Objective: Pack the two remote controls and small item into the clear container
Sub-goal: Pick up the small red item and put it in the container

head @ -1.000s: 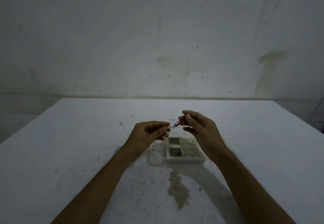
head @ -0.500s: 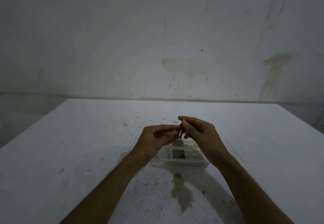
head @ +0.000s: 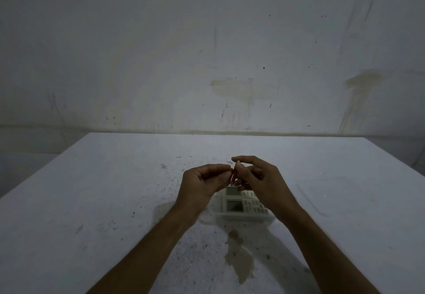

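Observation:
A small red item [head: 234, 175] with a metal ring end is held upright between both hands, above the table. My left hand [head: 202, 184] pinches its left side and my right hand [head: 264, 183] grips its top and right side. Just below the hands, two white remote controls [head: 243, 205] with grey screens lie side by side inside the shallow clear container [head: 241, 220] on the white table [head: 92, 201]. My right hand hides the right ends of the remotes.
A brownish stain [head: 239, 259] marks the table in front of the container, with dark specks scattered around it. A stained white wall [head: 207, 52] rises behind the table's far edge.
The hands have come together. The red item, first stretched out slanted between them, now stands upright, pinched close between both hands.

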`<action>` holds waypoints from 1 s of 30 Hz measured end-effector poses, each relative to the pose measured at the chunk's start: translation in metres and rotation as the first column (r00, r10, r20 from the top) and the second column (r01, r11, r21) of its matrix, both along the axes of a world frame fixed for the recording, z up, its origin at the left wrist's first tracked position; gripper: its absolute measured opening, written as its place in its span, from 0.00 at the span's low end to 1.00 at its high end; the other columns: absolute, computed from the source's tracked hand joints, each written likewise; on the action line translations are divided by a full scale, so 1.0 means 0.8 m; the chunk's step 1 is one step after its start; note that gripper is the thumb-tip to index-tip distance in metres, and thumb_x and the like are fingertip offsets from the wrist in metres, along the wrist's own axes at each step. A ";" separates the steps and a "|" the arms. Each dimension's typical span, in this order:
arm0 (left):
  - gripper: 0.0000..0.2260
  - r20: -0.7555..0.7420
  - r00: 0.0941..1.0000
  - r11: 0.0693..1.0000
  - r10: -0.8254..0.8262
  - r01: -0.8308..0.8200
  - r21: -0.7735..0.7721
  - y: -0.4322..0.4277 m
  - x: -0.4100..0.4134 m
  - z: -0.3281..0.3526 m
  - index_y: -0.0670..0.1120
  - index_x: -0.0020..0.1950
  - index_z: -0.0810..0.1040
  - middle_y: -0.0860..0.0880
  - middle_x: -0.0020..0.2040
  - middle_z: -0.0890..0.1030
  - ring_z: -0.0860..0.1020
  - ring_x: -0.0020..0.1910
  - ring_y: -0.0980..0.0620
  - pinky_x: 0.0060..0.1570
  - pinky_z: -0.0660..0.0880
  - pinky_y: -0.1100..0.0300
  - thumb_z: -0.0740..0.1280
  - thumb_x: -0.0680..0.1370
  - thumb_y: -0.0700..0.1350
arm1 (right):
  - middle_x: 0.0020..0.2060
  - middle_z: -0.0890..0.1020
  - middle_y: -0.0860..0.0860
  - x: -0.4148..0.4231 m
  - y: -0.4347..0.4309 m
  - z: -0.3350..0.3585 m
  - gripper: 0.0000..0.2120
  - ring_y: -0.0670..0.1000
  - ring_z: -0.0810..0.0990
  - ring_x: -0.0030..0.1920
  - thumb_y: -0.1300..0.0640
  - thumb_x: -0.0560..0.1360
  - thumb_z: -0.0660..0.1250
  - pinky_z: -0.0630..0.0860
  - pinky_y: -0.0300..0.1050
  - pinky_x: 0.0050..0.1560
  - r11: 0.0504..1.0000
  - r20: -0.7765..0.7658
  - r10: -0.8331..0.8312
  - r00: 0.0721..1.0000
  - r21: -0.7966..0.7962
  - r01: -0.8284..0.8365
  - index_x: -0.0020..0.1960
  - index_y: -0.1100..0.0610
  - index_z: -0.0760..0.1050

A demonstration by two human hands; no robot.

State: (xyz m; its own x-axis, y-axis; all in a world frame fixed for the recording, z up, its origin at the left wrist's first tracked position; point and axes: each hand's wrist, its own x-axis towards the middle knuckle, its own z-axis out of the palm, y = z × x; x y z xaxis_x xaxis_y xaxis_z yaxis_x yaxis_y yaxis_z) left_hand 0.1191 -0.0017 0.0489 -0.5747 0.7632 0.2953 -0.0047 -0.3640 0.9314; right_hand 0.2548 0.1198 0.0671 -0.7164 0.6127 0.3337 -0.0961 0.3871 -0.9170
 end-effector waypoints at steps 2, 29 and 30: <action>0.10 -0.021 1.000 1.000 0.012 -0.012 -0.002 0.000 0.000 0.000 0.47 0.52 0.88 0.45 0.49 0.89 0.88 0.50 0.47 0.49 0.82 0.61 0.74 0.77 0.34 | 0.42 0.88 0.50 0.001 0.000 0.000 0.12 0.51 0.88 0.42 0.52 0.79 0.67 0.85 0.47 0.48 0.999 0.015 0.017 1.000 -0.029 -0.017 0.63 0.50 0.80; 0.51 -0.504 0.811 0.833 -0.296 -0.038 -0.552 -0.022 -0.074 -0.029 0.66 0.77 0.63 0.62 0.73 0.73 0.72 0.70 0.59 0.67 0.72 0.55 0.84 0.59 0.66 | 0.47 0.86 0.42 -0.070 0.021 0.019 0.11 0.35 0.83 0.42 0.56 0.77 0.73 0.75 0.24 0.41 0.857 0.523 0.001 0.853 0.440 -0.270 0.59 0.51 0.81; 0.51 -0.514 0.802 0.834 -0.304 -0.036 -0.551 -0.021 -0.072 -0.028 0.65 0.78 0.64 0.60 0.74 0.73 0.73 0.70 0.58 0.69 0.73 0.52 0.84 0.59 0.65 | 0.48 0.86 0.43 -0.074 0.021 0.016 0.11 0.34 0.82 0.42 0.56 0.77 0.73 0.74 0.23 0.39 0.841 0.545 -0.009 0.839 0.458 -0.288 0.59 0.50 0.82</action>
State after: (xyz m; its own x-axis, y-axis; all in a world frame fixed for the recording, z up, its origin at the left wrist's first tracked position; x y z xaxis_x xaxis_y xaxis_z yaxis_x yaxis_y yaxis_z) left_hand 0.0617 -0.0184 0.0265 -0.3127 0.9473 0.0692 0.5643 0.1267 0.8158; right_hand 0.1959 0.1370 0.0803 -0.9317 0.3411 0.1251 0.2316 0.8228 -0.5190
